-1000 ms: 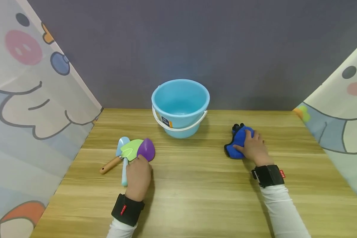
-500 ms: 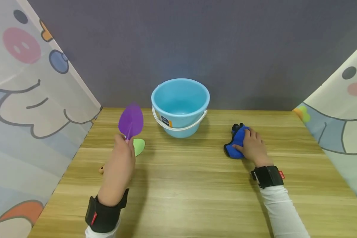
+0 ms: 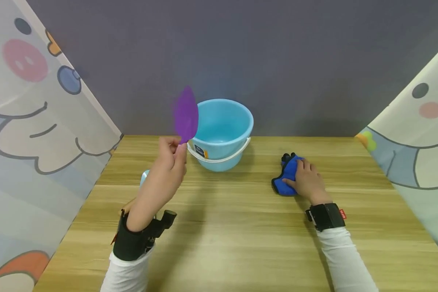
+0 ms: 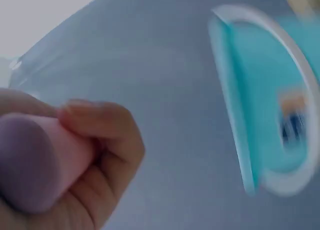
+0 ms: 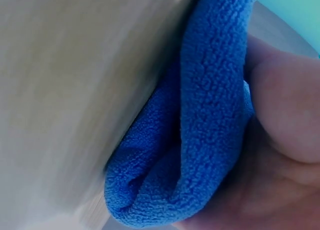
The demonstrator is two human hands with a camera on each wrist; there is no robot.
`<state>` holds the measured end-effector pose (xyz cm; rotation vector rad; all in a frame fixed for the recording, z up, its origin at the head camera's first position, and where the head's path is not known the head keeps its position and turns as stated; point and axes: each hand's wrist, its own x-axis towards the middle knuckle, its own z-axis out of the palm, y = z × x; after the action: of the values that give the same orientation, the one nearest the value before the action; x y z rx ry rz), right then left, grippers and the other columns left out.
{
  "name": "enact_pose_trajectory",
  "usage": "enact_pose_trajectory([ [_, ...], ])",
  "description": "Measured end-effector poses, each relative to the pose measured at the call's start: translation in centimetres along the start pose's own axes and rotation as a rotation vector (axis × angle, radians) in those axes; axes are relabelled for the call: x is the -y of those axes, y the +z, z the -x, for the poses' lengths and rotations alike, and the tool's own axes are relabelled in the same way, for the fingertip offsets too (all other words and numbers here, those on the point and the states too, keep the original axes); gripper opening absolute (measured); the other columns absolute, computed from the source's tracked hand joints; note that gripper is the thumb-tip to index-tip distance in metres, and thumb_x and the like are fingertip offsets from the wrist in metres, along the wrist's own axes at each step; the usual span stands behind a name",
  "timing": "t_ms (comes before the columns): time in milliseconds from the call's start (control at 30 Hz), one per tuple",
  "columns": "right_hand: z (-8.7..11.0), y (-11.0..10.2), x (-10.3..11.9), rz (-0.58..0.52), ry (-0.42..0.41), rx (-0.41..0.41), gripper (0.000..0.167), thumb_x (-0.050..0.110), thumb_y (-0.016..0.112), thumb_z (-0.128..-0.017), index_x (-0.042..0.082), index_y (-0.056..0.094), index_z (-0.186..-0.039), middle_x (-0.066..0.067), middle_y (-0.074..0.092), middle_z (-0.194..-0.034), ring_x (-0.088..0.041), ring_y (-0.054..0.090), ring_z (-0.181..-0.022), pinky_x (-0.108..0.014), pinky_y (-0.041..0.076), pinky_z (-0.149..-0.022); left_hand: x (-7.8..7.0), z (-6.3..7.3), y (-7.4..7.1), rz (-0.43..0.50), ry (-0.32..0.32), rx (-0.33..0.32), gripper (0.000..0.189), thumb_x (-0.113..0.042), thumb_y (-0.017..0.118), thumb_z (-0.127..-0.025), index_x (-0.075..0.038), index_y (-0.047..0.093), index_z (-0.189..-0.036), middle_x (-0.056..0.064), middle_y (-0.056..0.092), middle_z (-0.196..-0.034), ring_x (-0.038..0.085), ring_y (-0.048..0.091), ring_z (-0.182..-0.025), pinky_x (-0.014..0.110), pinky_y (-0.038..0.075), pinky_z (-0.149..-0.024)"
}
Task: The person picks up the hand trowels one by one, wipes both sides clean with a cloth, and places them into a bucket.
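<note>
My left hand [image 3: 164,174] grips a purple toy trowel [image 3: 186,115] by its pink handle [image 4: 75,147], with the blade pointing up. The blade is raised at the left rim of a light-blue bucket [image 3: 226,152], overlapping it in the head view. On the right, my right hand [image 3: 310,181] holds a folded blue fluffy cloth [image 3: 287,182] with black edging, which lies on the table. The right wrist view shows the cloth [image 5: 215,105] beside the thumb; the other fingertips are hidden there.
A light-blue tool [image 3: 144,177] and a wooden handle [image 3: 127,206] lie on the wooden table [image 3: 241,235], mostly hidden behind my left forearm. The bucket's white handle [image 3: 219,160] hangs down in front. A dark grey panel [image 3: 295,61] rises behind, with cartoon-printed sheets on both sides.
My left hand has picked the purple trowel up from the pile of tools and carried it up and right towards the bucket. My right hand and the cloth have stayed in place.
</note>
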<state>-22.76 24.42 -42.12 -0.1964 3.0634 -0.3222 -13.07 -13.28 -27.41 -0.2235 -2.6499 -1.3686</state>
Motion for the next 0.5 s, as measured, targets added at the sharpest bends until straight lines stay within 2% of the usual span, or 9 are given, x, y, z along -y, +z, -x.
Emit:
enact_pose_trajectory([
  [133, 0.0, 0.3, 0.1, -0.004, 0.000, -0.012, 0.087, 0.042, 0.066, -0.098, -0.017, 0.026, -0.148, -0.044, 0.029, -0.150, -0.064, 0.033, -0.134, -0.075, 0.039, -0.101, -1.1, -1.4, 0.6, 0.438, 0.073, 0.172, 0.019, -0.028, 0.030, -0.113, -0.010, 0.028, -0.121, 0.009, 0.044, -0.082, 0.018, 0.038, -0.050, 0.028, 0.034, -0.042],
  [233, 0.0, 0.3, 0.0, -0.008, 0.003, -0.005, 0.088, 0.042, 0.067, -0.097, -0.017, 0.025, -0.148, -0.044, 0.028, -0.150, -0.064, 0.033, -0.135, -0.075, 0.039, -0.101, -1.6, -1.7, 1.2, 0.685, 0.078, 0.302, 0.010, -0.027, 0.031, -0.112, -0.017, 0.032, -0.115, 0.006, 0.041, -0.082, 0.017, 0.035, -0.049, 0.026, 0.032, -0.043],
  [333, 0.0, 0.4, -0.1, -0.012, 0.006, 0.004, 0.088, 0.042, 0.066, -0.098, -0.017, 0.025, -0.148, -0.044, 0.028, -0.151, -0.064, 0.032, -0.135, -0.075, 0.038, -0.102, -1.8, -1.6, 1.6, 0.794, 0.043, 0.403, 0.011, -0.029, 0.033, -0.112, -0.019, 0.037, -0.112, 0.003, 0.041, -0.082, 0.015, 0.035, -0.050, 0.025, 0.033, -0.045],
  [500, -0.3, 0.4, 0.0, -0.022, 0.011, -0.006, 0.087, 0.041, 0.067, -0.098, -0.016, 0.026, -0.148, -0.043, 0.029, -0.151, -0.062, 0.032, -0.137, -0.074, 0.039, -0.102, -1.5, -1.5, 1.8, 0.879, 0.025, 0.541, 0.029, -0.041, 0.033, -0.112, -0.014, 0.042, -0.112, 0.002, 0.045, -0.080, 0.011, 0.040, -0.051, 0.023, 0.036, -0.046],
])
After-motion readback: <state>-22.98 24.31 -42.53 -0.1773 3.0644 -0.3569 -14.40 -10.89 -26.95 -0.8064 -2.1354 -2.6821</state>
